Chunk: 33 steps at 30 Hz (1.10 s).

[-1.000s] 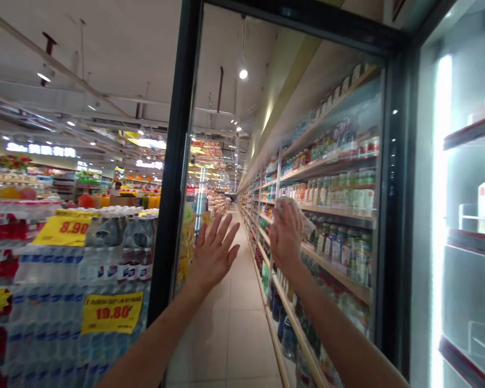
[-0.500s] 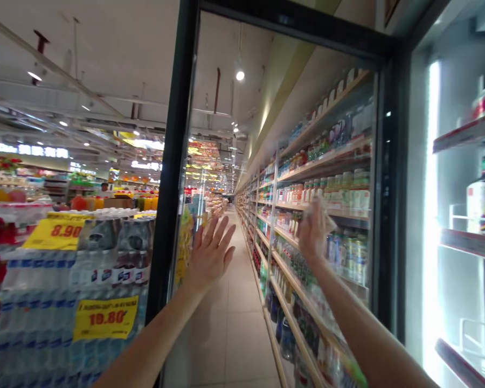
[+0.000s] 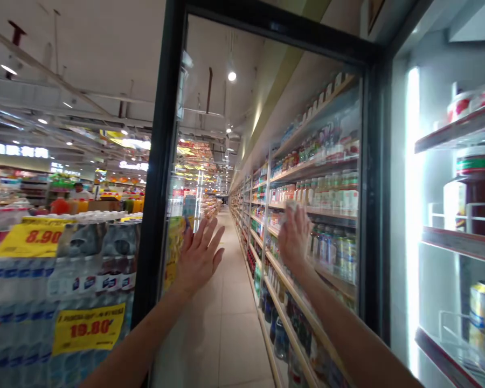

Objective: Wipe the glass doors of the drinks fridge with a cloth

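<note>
A tall glass cooler door (image 3: 246, 302) in a black frame stands swung open in front of me. My left hand (image 3: 199, 257) lies flat on the glass near its left edge, fingers spread. My right hand (image 3: 294, 238) presses a pale cloth (image 3: 291, 206) against the glass further right; the cloth shows only above the fingers. Through the glass I see a long aisle with drink shelves.
The open cooler's lit shelves (image 3: 461, 242) with bottles and cans are at the right. Stacked packs of bottled water (image 3: 84, 258) with yellow price signs (image 3: 88, 327) stand at the left. A tiled aisle floor runs ahead behind the glass. A person is far off at the left.
My right hand with the cloth swept right across the glass, then came back left. My left hand stayed flat on the glass. The view shifted slightly right.
</note>
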Tool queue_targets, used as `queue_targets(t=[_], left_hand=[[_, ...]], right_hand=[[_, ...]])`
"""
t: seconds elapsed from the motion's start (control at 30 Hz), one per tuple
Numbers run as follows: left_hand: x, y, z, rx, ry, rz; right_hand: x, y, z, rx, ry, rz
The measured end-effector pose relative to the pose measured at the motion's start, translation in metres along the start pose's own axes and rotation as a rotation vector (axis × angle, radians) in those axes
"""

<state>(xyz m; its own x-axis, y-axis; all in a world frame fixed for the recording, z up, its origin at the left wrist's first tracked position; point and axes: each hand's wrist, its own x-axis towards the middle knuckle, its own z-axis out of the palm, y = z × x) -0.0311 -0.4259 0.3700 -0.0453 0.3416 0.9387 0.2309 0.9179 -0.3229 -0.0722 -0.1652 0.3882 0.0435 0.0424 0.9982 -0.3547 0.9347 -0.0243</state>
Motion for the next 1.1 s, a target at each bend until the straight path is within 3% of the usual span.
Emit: queue_targets(t=[0.07,0.13,0.17,0.27,0.33,0.37,0.43,0.5,0.57,0.6,0.67,0.77,0.83,0.9,1.0,1.03,1.1], left_hand=[[-0.003,0.000,0.003,0.020,0.011,0.016],[-0.014,0.004,0.006,0.038,0.017,-0.005],[-0.023,0.008,0.008,0.043,0.011,-0.025],[-0.055,0.025,0.012,0.041,0.002,-0.046],[-0.071,0.033,0.014,0.024,-0.002,-0.034],[-0.076,0.035,0.015,0.017,-0.001,-0.034],[-0.080,0.034,0.017,0.012,-0.002,-0.037],[-0.079,0.031,0.019,0.021,0.007,-0.031],[-0.078,0.027,0.021,0.029,0.008,-0.029],[-0.078,0.025,0.022,0.029,0.000,-0.029],[-0.079,0.024,0.025,0.029,-0.020,-0.031],[-0.080,0.023,0.030,0.036,-0.038,-0.029],[-0.080,0.024,0.032,0.037,-0.019,-0.025],[-0.079,0.024,0.034,0.018,0.004,-0.027],[-0.079,0.024,0.035,-0.038,0.002,-0.045],[-0.079,0.024,0.035,-0.056,-0.007,-0.052],[-0.081,0.023,0.034,-0.081,-0.009,-0.063]], right_hand=[[-0.014,-0.025,0.004,0.023,-0.129,-0.269],[-0.022,-0.014,0.002,0.007,-0.178,-0.348],[-0.024,0.004,-0.001,-0.018,-0.160,-0.285],[-0.023,0.067,-0.012,-0.096,0.039,0.123],[-0.026,0.079,-0.013,-0.097,0.161,0.322],[-0.031,0.071,-0.011,-0.082,0.178,0.332],[-0.046,0.031,-0.005,-0.025,0.091,0.165],[-0.064,-0.014,0.000,0.076,-0.097,-0.176],[-0.076,-0.030,0.002,0.142,-0.221,-0.371],[-0.078,-0.024,0.001,0.137,-0.232,-0.374],[-0.077,0.015,-0.005,0.052,-0.154,-0.208],[-0.067,0.076,-0.014,-0.095,0.067,0.203],[-0.067,0.079,-0.015,-0.118,0.127,0.326],[-0.078,0.049,-0.012,-0.066,0.022,0.186],[-0.108,-0.003,-0.004,0.077,-0.235,-0.194],[-0.117,-0.008,-0.003,0.098,-0.273,-0.253],[-0.128,0.007,-0.006,0.057,-0.248,-0.220]])
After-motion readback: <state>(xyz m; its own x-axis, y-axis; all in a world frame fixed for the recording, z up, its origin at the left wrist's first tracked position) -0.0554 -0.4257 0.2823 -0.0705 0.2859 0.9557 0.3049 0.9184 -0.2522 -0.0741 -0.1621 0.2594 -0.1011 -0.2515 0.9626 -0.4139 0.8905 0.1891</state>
